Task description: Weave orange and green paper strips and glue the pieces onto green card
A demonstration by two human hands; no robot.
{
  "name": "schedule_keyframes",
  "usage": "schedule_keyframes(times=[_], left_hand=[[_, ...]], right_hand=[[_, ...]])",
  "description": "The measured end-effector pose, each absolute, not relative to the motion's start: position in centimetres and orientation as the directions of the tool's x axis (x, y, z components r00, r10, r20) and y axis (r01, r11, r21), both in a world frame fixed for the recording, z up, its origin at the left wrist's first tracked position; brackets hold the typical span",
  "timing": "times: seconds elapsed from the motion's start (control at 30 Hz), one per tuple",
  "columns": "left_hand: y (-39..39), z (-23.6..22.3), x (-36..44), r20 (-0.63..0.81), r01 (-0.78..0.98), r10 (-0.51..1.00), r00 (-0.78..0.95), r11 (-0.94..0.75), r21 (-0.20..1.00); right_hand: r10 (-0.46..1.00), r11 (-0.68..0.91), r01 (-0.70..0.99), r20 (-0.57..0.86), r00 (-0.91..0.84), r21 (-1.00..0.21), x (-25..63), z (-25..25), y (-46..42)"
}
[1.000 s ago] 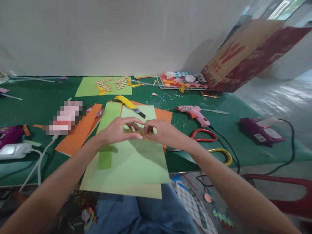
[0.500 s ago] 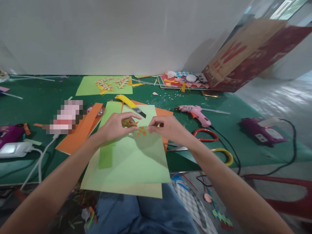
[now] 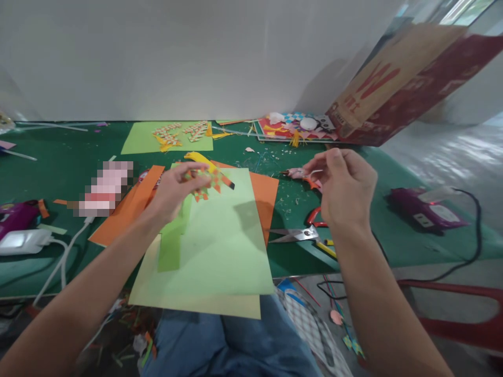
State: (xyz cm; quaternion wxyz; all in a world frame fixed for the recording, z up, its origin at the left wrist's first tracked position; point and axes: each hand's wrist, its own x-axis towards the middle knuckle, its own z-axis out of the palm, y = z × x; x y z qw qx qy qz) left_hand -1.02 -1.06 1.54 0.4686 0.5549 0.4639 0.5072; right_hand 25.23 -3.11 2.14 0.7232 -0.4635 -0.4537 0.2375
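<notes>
My left hand [image 3: 176, 186] is closed on a small woven paper piece [image 3: 208, 183] in orange and green, with pointed ends. It is held over the pale green paper sheets [image 3: 228, 235], close to a yellow utility knife [image 3: 202, 158] lying on them. My right hand [image 3: 348, 188] is raised, its fingers curled in a pinch in front of the pink glue gun [image 3: 295, 173]. The hand covers the gun's handle; whether anything sits between the fingers is too small to make out. Below that hand lie scissors [image 3: 301, 234] with red and yellow handles, partly hidden by the wrist.
Orange paper strips [image 3: 135, 204] lie to the left. Woven pieces with yellow tassels [image 3: 168, 137] rest on a green sheet at the back. A paper bag [image 3: 396, 89] leans at the back right. A purple power box [image 3: 424, 209] with a cord stands on the right.
My right hand has let go of the woven paper piece and moved right and up to the glue gun. My left hand has kept the piece and shifted slightly left and up.
</notes>
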Motion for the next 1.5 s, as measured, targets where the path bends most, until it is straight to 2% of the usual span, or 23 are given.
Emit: schedule_keyframes(times=[0.07,0.1,0.17,0.23,0.3,0.37,0.47,0.6,0.7,0.87,1.03,1.1,1.33,1.5], left_hand=[[-0.6,1.7,-1.3,0.101,-0.292,0.995,-0.021,-0.103,0.951],[-0.3,1.8,-1.4,0.089,-0.381,0.995,-0.048,-0.100,0.919],[-0.1,1.8,-1.6,0.062,-0.419,0.996,-0.059,-0.081,0.904],[-0.1,1.6,-1.5,0.026,-0.303,0.999,-0.033,-0.035,0.952],[-0.4,1.5,-1.3,-0.020,-0.102,1.000,0.007,0.020,0.995],[-0.9,1.4,-1.0,-0.045,0.097,0.997,0.068,0.038,0.995],[-1.6,1.7,-0.7,-0.047,0.292,0.983,0.180,-0.008,0.956],[-2.0,2.1,-0.8,0.011,0.417,0.951,0.309,-0.146,0.897],[-2.0,2.0,-0.9,-0.007,0.446,0.915,0.404,-0.190,0.875],[-1.9,1.8,-0.9,-0.026,0.499,0.897,0.441,-0.221,0.838],[-1.8,1.6,-1.1,0.005,0.484,0.886,0.463,-0.257,0.837],[-1.7,1.4,-1.2,0.022,0.468,0.884,0.466,-0.267,0.843],[-1.6,1.3,-1.2,0.049,0.456,0.893,0.448,-0.275,0.846],[-1.7,1.3,-1.1,0.036,0.471,0.907,0.419,-0.251,0.845]], right_hand=[[0.713,0.485,0.109,0.464,0.526,-0.868,25.3,1.9,-2.9],[0.698,0.481,0.140,0.475,0.535,-0.865,25.5,1.7,-2.8],[0.718,0.423,0.266,0.499,0.485,-0.866,25.8,1.4,-2.7],[0.806,0.314,0.465,0.491,0.329,-0.828,25.9,1.0,-2.7],[0.889,0.229,0.633,0.424,0.172,-0.739,25.6,0.8,-3.1],[0.919,0.209,0.705,0.383,0.095,-0.678,24.8,0.7,-3.6],[0.927,0.263,0.679,0.375,0.020,-0.685,23.0,0.9,-4.5],[0.972,0.224,0.533,0.151,-0.178,-0.816,20.5,1.3,-5.1],[0.958,0.179,0.490,0.038,-0.283,-0.853,19.3,1.2,-5.1],[0.940,0.235,0.449,0.084,-0.332,-0.862,18.8,1.0,-4.8],[0.969,0.166,0.491,0.049,-0.241,-0.855,20.3,1.5,-4.5],[0.981,0.152,0.459,0.076,-0.181,-0.876,21.3,1.4,-4.3],[0.931,0.243,0.077,0.255,0.262,-0.967,24.5,1.3,-3.4],[0.804,0.319,-0.250,0.120,0.583,-0.914,27.2,2.7,-3.0]])
